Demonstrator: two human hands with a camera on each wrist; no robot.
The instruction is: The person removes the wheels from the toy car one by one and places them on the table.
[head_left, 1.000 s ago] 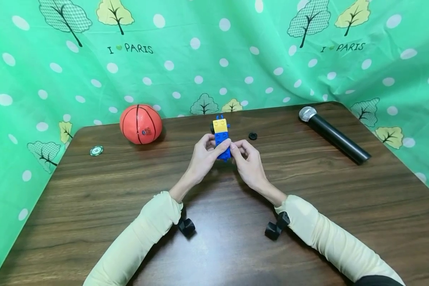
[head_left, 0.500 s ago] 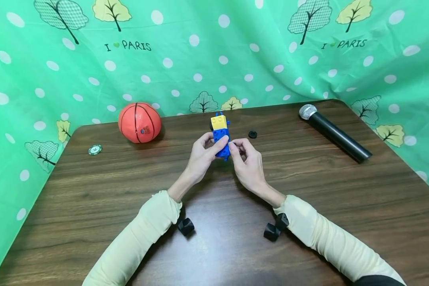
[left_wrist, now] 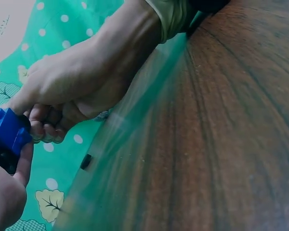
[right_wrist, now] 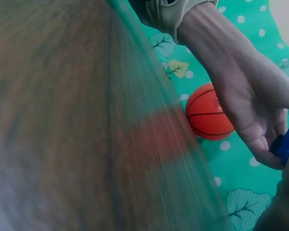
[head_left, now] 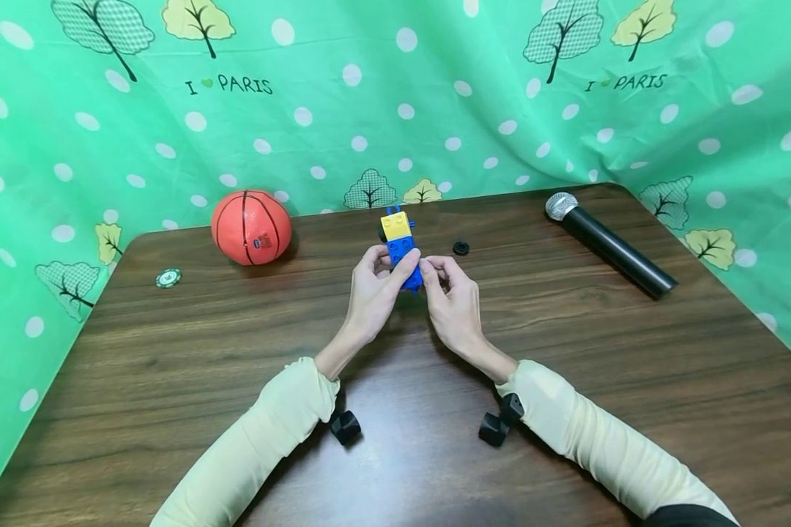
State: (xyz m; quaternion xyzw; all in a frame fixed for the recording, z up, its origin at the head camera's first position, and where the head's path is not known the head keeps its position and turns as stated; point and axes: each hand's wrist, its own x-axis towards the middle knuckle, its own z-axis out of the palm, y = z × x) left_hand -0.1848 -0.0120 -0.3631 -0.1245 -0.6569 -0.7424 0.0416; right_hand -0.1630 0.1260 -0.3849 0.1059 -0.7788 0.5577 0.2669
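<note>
Blue-and-yellow plastic block toy point(head_left: 400, 245), gripped by our left fingers point(head_left: 406, 266), pinched by right fingers point(head_left: 433, 278), could twist if pushed unevenly.

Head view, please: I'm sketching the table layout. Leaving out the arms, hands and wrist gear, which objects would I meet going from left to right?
Chip → ball → toy → black wheel → microphone.
</note>
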